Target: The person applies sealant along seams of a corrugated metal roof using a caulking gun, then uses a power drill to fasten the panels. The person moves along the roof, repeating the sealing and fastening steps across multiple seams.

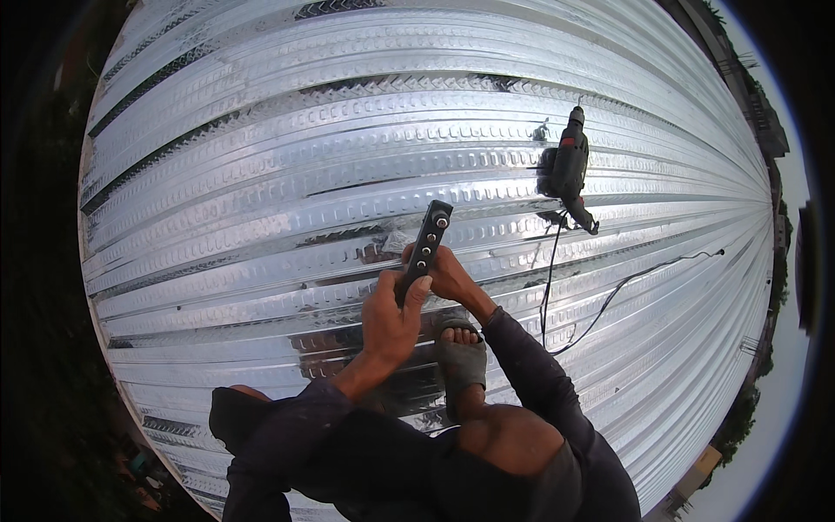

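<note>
A narrow black bar [427, 246] with a row of several round silver-rimmed sockets along its face is held upright in front of me, tilted slightly right. My left hand [389, 324] is closed round its lower end, the thumb lying along the near side. Behind the bar's right edge, my right hand [448, 275] is also closed against it, with most of its fingertips hidden. Whether the round pieces are separate from the bar, I cannot tell.
Ribbed, shiny metal roofing sheets [261, 165] spread all around. A black and red power drill [571, 165] lies to the right, its black cable [606, 303] looping toward me. My foot in a grey sandal [461, 357] stands below my hands. The roof edge curves along the left.
</note>
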{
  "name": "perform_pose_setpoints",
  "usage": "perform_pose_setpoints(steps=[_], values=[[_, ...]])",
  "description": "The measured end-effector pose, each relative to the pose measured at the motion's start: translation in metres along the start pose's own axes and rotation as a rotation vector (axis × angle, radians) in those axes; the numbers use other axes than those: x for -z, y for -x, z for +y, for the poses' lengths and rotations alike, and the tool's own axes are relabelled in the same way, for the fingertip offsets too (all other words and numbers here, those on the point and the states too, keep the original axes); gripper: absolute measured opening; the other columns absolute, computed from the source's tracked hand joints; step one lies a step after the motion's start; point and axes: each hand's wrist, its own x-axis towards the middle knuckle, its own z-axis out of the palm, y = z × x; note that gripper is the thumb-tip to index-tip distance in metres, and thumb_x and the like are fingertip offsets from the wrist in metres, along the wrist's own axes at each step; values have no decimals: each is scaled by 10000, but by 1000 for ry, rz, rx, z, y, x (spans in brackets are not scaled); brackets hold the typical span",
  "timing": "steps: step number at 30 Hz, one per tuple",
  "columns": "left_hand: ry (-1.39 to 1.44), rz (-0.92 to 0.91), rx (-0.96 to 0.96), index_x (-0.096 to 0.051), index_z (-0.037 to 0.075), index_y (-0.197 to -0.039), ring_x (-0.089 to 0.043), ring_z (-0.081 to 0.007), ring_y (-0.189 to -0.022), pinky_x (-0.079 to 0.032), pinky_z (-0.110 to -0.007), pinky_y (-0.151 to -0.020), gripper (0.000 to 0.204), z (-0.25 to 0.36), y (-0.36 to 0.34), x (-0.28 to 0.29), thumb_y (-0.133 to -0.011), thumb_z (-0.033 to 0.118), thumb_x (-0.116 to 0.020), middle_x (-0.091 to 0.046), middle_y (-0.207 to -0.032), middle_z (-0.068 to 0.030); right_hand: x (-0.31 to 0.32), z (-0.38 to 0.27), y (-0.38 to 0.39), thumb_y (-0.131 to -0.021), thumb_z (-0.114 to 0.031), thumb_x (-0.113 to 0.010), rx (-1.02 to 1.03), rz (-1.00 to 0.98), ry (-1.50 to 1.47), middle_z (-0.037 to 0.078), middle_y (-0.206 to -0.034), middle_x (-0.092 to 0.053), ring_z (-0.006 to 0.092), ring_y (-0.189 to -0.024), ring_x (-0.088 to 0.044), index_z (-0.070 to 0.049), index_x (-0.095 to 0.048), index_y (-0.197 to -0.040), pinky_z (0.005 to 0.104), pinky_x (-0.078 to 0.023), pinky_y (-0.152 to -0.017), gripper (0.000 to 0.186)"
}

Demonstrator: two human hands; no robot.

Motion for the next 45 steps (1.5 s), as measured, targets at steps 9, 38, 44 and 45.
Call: perform_pose_setpoints(steps=[9,38,44,45], values=[[-21,43,-57,-564,-22,-952,-492,-95,-597,-399,-319,-529,367,-6,-1,7,-1039,330,-621,-568,-656,-58,-16,0,-15,-896,-114,-674,39,-33,21,113,-891,-709,163,-824,-651,38,-659,-990,360,-532,-755,180],[-201,81,-97,-636,-44,-963,-529,-100,-558,-428,-299,-528,367,27,-18,59,-1016,318,-664,-608,-654,-58,-22,2,-5,-966,-250,-546,-314,212,-731,216,-1349,-603,317,-1245,-585,90,-437,-1468,444,-445,-1060,616],[284,-13,227,-651,-20,-960,-522,-57,-543,-401,-235,-495,367,25,-21,75,-1064,324,-578,-574,-643,-3,-56,-77,-10,-983,-479,-627,48,146,-534,149,-1134,-662,173,-1057,-577,49,-616,-1305,355,-447,-978,618],[230,-95,221,-657,-22,-1008,-552,-74,-578,-427,-250,-527,409,22,-23,79,-1066,371,-557,-602,-685,-28,-44,-75,-6,-975,-457,-648,-27,90,-504,127,-1048,-671,168,-984,-587,50,-645,-1245,350,-463,-913,574]])
